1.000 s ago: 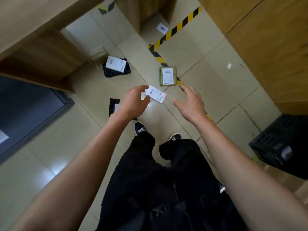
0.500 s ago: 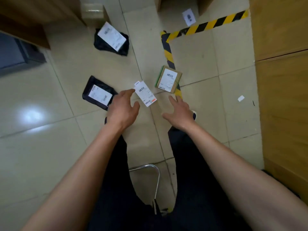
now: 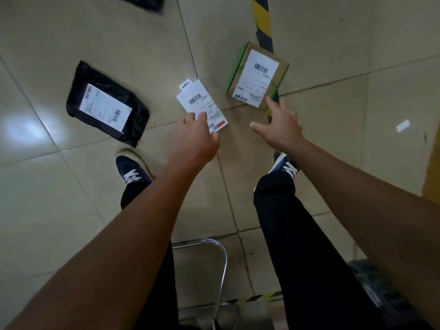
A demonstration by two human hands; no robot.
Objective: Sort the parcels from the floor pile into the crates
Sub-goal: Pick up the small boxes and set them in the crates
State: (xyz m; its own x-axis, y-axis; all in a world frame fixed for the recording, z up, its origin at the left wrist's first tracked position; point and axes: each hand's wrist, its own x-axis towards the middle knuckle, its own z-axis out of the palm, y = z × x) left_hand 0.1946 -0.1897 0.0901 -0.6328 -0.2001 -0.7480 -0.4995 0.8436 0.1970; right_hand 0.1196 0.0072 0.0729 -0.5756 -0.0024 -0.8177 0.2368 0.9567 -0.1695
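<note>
At the left of the frame, on the pale tiled floor (image 3: pixel 71 210), lies the largest parcel, a black poly bag (image 3: pixel 107 103) with a white label across its top. It looks soft, light and slick; it would likely sag if lifted by one end, so a grip across the middle or along one long edge seems best. A second dark bag (image 3: pixel 140 1) only just shows at the top edge.

Right of centre, in the upper half, sits the cardboard box (image 3: pixel 258 76), brown with green sides and a big white barcode label, lying partly over the yellow-and-black floor tape (image 3: pixel 263 25). It looks stiff and probably light, best taken by its two long sides. The right hand (image 3: pixel 281 127) reaches toward its near corner with fingers spread and straight, holding nothing; whether the fingertips touch the box cannot be told.

At centre is the smallest, a flat white card pack (image 3: pixel 202 104) with a hang tab, a barcode and a red patch at its lower end. It looks thin, fairly stiff and very light. The left hand (image 3: pixel 192 141) pinches its lower end between thumb and fingers, a hold that should do, though the smooth face could slip.
</note>
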